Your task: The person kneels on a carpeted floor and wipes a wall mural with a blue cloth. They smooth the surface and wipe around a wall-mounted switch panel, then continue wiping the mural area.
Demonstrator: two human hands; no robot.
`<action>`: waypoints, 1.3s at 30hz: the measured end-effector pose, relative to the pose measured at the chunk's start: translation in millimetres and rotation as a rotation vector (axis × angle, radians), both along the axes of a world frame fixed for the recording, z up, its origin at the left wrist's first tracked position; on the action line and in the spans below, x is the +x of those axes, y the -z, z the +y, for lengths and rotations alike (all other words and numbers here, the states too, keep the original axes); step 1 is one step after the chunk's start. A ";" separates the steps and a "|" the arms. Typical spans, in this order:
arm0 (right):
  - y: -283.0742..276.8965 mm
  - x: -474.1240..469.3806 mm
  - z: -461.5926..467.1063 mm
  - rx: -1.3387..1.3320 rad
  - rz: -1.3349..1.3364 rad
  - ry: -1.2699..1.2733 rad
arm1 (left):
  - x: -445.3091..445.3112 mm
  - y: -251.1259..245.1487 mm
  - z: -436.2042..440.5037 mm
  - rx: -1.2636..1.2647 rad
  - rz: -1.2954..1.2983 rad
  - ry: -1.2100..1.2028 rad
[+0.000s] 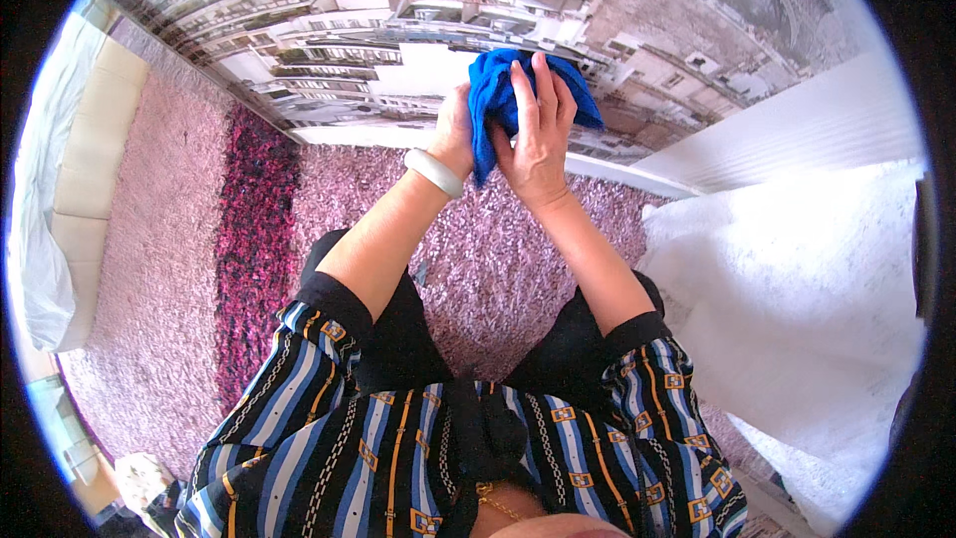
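Note:
A bunched blue cloth [494, 86] is between my two hands, in front of a wall or panel [328, 82] printed with a city scene. My left hand [452, 131], with a pale bangle [435, 172] at the wrist, grips the cloth's left side; its fingers are mostly hidden behind the fabric. My right hand [539, 134] lies over the cloth's right part with fingers spread and pressed on it. One corner of the cloth hangs down between the wrists, another sticks out to the right. Whether the cloth touches the printed surface I cannot tell.
Below the panel spreads a pink shaggy carpet [493, 261] with a dark magenta band [254, 261]. White fabric [777, 276] drapes over something on the right, beside a white panel [792, 127]. A cream padded piece of furniture [93, 142] under sheer covering stands on the left.

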State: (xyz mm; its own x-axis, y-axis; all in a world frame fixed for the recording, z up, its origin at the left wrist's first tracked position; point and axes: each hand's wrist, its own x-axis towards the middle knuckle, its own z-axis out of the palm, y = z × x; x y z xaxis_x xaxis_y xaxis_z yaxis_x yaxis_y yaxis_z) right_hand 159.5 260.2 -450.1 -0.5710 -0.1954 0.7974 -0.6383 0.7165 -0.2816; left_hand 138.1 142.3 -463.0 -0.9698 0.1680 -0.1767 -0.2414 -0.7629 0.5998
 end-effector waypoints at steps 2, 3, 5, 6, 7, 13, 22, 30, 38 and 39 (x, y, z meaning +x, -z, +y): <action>2.5 -6.8 -2.0 0.033 0.142 0.034 | -5.6 -1.1 -1.1 -0.011 0.019 -0.061; 3.0 -11.0 -2.0 0.036 0.137 0.049 | -8.7 -2.8 -1.1 -0.021 0.015 -0.080; -0.6 -22.8 -3.0 0.036 0.201 0.055 | -11.7 -7.9 -0.6 -0.068 0.019 -0.182; -4.8 -26.5 -3.3 0.061 0.202 0.064 | -11.3 -10.8 -0.4 -0.107 0.019 -0.265; -11.7 -31.9 -4.7 0.083 0.262 0.039 | -9.6 -14.1 -0.7 -0.154 -0.036 -0.341; -90.0 -60.8 -19.9 0.129 0.487 0.064 | -6.9 -34.4 -12.2 -0.081 -0.021 -0.537; -62.8 -61.4 -27.2 0.684 0.633 0.168 | -12.5 -22.3 -25.9 -0.060 -0.205 -0.277; -93.8 -73.4 -34.7 0.749 0.608 0.102 | -14.9 -16.8 -27.1 -0.182 -0.137 -0.396; -99.5 -86.9 -67.3 0.762 0.670 0.013 | -31.7 -11.4 -48.9 0.028 -0.163 -0.637; -88.6 -79.5 -62.1 0.849 0.579 -0.018 | -34.1 -10.5 -52.9 0.035 -0.242 -0.658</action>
